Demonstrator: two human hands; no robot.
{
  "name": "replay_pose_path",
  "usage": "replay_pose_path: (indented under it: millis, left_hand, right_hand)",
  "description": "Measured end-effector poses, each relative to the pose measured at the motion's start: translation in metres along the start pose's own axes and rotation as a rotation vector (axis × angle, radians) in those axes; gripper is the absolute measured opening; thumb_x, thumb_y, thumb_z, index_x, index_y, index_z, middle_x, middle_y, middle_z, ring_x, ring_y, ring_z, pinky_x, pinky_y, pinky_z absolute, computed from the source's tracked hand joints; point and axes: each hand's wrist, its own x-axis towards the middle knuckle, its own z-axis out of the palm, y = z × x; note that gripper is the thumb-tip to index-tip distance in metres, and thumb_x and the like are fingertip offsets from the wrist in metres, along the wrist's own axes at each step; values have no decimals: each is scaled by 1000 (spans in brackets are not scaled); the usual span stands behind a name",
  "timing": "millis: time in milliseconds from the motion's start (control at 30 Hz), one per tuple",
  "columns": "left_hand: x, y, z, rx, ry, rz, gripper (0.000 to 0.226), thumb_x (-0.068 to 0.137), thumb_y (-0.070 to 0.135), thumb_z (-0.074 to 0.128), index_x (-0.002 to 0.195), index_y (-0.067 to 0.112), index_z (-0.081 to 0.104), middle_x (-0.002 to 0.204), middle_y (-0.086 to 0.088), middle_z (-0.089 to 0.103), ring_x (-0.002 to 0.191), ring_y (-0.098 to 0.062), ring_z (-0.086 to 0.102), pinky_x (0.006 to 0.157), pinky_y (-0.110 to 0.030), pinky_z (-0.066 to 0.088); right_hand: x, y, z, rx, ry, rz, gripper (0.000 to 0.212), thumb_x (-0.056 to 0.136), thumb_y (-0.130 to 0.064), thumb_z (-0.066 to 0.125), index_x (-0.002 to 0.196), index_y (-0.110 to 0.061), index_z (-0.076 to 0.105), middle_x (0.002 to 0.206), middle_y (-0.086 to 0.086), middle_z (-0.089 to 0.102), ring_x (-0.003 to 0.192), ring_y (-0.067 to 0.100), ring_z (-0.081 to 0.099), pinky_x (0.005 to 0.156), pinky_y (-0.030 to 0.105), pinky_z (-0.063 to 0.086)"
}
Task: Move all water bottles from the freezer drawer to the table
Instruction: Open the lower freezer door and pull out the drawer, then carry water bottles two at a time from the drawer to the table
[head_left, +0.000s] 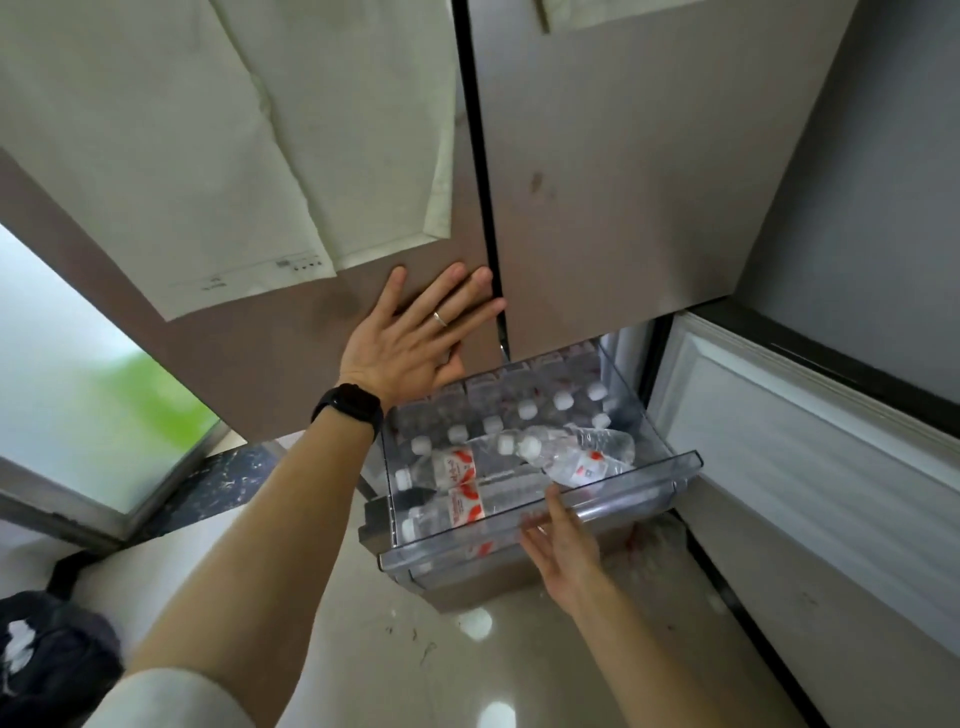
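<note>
Two paper sheets hang on the left fridge door. The left hand, wearing one black watch, lies flat and wide against that door. Below it, the clear freezer drawer stands pulled out, with four water bottles lying atop upright ones too crowded to count. The right hand, fingers loose and holding nothing, touches the drawer's front rim.

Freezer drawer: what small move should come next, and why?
Probably the right hand lifts over the rim of the drawer and grips the top bottle. The drawer is out and full, that bottle lies loose just past the fingers, and the left hand rests flat on the door.
</note>
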Motion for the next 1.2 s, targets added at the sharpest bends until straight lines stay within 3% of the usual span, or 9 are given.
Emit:
replay_pose_path:
  millis: [233,400,600,800,933,1033,1133,1200]
  left_hand:
    - [1,2,-16,-114,-101,-74,70,97,41,41,161,35,14,169,7,10,155,-15,10,122,-52,-11]
    - [2,2,-21,-168,-181,-86,72,98,40,41,162,35,9,170,7,4,156,-16,3,122,-52,-14]
    - [1,4,-24,-245,-226,-114,75,97,37,43,162,34,6,170,6,1,156,-16,1,121,-52,-16]
    - [0,43,-55,-566,-394,-321,83,88,38,58,161,34,18,170,-5,-4,155,-26,-7,120,-61,-9]
    - [-38,100,-79,-940,-507,-622,62,89,35,55,149,29,43,162,-9,28,149,-30,23,120,-56,19]
    - [-65,136,-75,-1101,-735,-808,50,92,38,54,141,28,51,144,-8,51,129,-31,48,105,-47,42]
    - [-78,159,-62,-1318,-975,-1042,48,94,38,55,140,27,50,129,-6,60,109,-25,58,89,-37,49]
    - [-76,169,-51,-1414,-1052,-1141,49,93,34,57,140,24,49,130,-5,61,105,-21,58,84,-31,46]
  right_hand:
    - [-27,4,-22,-39,19,20,44,82,-34,76,111,-3,66,84,12,75,89,26,75,67,33,61]
    - [-31,-1,-22,-136,7,24,48,83,-42,72,109,-3,65,96,15,76,86,22,75,67,32,61]
    - [-33,-6,-25,-215,-7,13,42,86,-41,70,111,-7,66,94,7,77,91,22,75,71,33,60]
    - [-49,-17,-24,-377,17,22,32,95,-34,65,114,-9,64,101,9,76,93,23,74,78,35,59]
    - [-72,-35,-25,-635,71,-37,25,98,-20,62,117,-4,64,108,12,73,94,23,72,83,34,57]
    - [-79,-62,-19,-696,63,-83,21,94,-9,63,112,1,66,107,20,73,96,30,72,86,36,56]
    - [-65,-91,-7,-860,30,-220,25,90,-4,66,111,8,63,108,32,64,100,43,65,96,50,53]
    - [-47,-104,-1,-1111,8,-384,18,88,-13,71,105,-8,67,102,11,72,94,26,70,85,31,56]
